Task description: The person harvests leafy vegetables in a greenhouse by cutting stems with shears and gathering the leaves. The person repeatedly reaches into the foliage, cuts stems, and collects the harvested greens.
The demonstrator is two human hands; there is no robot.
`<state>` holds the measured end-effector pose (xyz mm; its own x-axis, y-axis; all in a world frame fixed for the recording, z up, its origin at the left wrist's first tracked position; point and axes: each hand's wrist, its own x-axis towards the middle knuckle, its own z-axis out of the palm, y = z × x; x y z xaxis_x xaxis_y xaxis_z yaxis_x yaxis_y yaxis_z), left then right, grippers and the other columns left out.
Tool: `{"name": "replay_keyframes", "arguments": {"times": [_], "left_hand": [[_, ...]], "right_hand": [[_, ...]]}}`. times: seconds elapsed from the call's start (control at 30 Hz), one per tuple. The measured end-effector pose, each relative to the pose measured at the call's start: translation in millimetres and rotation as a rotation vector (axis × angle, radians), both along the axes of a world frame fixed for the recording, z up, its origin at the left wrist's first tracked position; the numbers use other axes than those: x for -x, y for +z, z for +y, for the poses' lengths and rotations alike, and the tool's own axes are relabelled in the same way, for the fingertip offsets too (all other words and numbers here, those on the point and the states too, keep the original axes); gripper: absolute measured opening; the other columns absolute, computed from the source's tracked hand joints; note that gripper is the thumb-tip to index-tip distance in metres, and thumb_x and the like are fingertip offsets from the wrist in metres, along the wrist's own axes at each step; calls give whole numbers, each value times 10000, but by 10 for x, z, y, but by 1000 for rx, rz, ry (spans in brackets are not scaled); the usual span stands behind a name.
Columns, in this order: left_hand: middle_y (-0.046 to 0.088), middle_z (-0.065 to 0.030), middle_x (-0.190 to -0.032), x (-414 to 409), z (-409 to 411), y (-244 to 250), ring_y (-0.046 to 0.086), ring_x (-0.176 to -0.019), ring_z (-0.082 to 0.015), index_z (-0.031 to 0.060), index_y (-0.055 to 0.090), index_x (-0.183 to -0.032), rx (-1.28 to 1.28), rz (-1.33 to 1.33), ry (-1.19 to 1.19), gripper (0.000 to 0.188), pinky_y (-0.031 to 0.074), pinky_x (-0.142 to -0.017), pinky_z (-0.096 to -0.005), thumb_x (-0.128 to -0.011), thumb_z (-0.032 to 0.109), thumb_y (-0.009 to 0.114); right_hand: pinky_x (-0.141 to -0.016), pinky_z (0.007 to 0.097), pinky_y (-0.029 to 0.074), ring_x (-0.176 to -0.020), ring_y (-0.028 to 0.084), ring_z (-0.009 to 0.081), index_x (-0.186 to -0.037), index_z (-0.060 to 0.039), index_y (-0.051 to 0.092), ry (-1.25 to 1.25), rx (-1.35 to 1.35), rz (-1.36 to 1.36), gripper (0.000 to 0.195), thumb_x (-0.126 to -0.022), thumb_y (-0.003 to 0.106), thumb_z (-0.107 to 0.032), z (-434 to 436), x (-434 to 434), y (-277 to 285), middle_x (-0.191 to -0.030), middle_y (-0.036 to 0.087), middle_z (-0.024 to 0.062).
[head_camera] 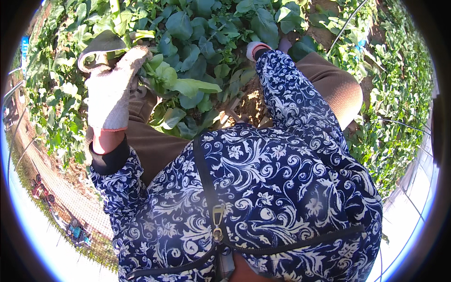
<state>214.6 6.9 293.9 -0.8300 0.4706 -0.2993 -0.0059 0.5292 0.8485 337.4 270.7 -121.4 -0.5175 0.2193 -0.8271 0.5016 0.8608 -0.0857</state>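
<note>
My left hand [112,90], in a pale knit work glove with grey on its fingers, is raised at the upper left. Its fingers curl around a bunch of leafy green stalks [164,75]. Some leaves droop to the right of the glove, and a thick pale stem [116,16] rises above it. My right hand [256,50] reaches low among the broad green leaves [199,56] ahead. Only the glove's cuff edge shows past the patterned sleeve; its fingers are hidden, so I cannot tell what they hold.
My bent knees in brown trousers [327,84] flank a patch of dry soil [252,100]. Dense leafy crops [401,105] grow on both sides. A thin dark rod [347,24] slants at the upper right. Netting [74,201] and small wheeled equipment [75,231] lie at the lower left.
</note>
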Motion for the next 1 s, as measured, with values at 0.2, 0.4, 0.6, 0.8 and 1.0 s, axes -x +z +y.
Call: {"name": "replay_keyframes", "arguments": {"times": [0.2,0.4,0.6,0.8,1.0], "left_hand": [[573,63,-724,228,-125,-291,438,-582,-31,45,734,-977,-145,-33,-124,208,346,-533,-200,-895,236,746],[623,12,-756,454,-215,-586,523,-651,-57,56,739,-1122,-161,165,-351,260,422,-589,-244,-968,224,614],[718,-47,-864,409,-123,-720,676,-759,-96,-27,729,-986,-617,-250,-296,239,542,-689,-224,-939,201,678],[632,-47,-853,439,-97,-873,556,-762,-146,26,628,-1050,-338,205,-87,372,477,-706,-323,-813,300,716],[591,-41,-741,791,31,-1167,544,-593,-136,43,585,-987,-595,-24,358,204,466,-542,-307,-851,169,670]], "right_hand": [[-762,374,561,-840,709,246,-1115,-17,670,-379,413,695,322,-914,620,-263,-315,479,1787,-953,726,121],[-907,265,494,-1041,617,125,-1260,16,561,-792,987,1141,379,-977,582,-234,-1187,648,2891,-1146,658,80],[-948,278,480,-1091,590,131,-1316,-11,551,-547,1173,1196,430,-918,683,-110,-1466,594,2998,-1194,653,35],[-825,267,478,-931,590,118,-1242,-14,622,-572,846,1064,383,-940,641,-249,-882,579,2653,-1078,652,34],[-861,385,543,-933,688,256,-1284,-38,639,-1719,395,1362,460,-974,607,-376,379,1021,2412,-1112,710,128]]}}
